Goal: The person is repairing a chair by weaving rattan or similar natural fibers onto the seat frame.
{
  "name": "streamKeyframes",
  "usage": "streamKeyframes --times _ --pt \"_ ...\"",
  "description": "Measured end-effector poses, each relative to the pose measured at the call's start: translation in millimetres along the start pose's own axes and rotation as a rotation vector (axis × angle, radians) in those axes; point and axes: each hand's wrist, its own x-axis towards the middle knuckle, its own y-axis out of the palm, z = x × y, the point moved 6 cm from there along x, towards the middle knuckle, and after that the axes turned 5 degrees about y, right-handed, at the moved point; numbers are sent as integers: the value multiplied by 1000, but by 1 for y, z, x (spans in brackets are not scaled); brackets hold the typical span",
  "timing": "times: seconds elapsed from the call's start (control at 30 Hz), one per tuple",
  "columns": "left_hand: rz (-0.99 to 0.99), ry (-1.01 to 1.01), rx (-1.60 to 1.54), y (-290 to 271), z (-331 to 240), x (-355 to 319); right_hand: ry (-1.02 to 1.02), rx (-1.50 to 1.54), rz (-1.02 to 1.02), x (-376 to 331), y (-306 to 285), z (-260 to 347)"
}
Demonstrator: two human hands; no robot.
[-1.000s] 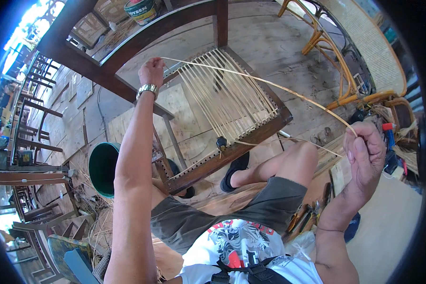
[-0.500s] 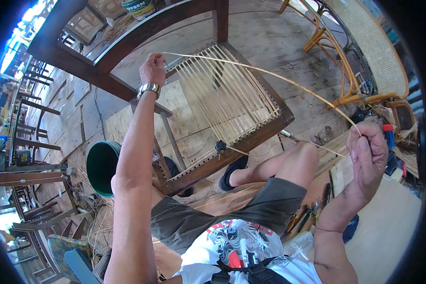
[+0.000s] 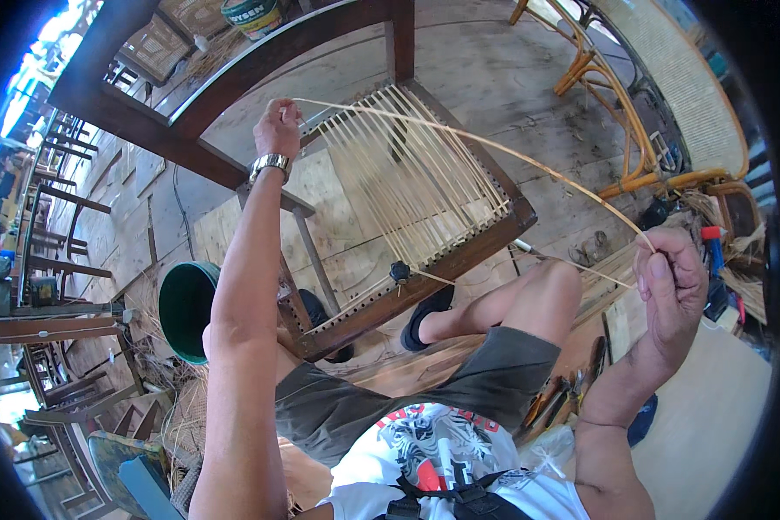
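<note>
Leftmost, a green bucket (image 3: pixel 186 310) stands on the plank floor at about nine o'clock. Above it, the left hand (image 3: pixel 277 128) has its fingers closed around one end of a long cane strip (image 3: pixel 494 149) at the far rail of the dark wooden chair frame (image 3: pixel 459 260), whose seat already carries a row of pale cane strands (image 3: pixel 407 186). From there the strip arcs toward three o'clock, its long axis running left to right, into the right hand (image 3: pixel 672 290), whose fingers pinch it near its other end.
</note>
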Motion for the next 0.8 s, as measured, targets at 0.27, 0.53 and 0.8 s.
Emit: streamKeyframes --times 0.27,0.53,0.8 --pt "103 -285 -413 8 13 -9 78 -3 -48 -1 3 4" --pt "24 416 -260 -101 -97 -23 -63 -387 318 -70 -31 -44" --pt "-161 327 -278 -117 -155 -58 801 -691 -277 -272 -112 -229"
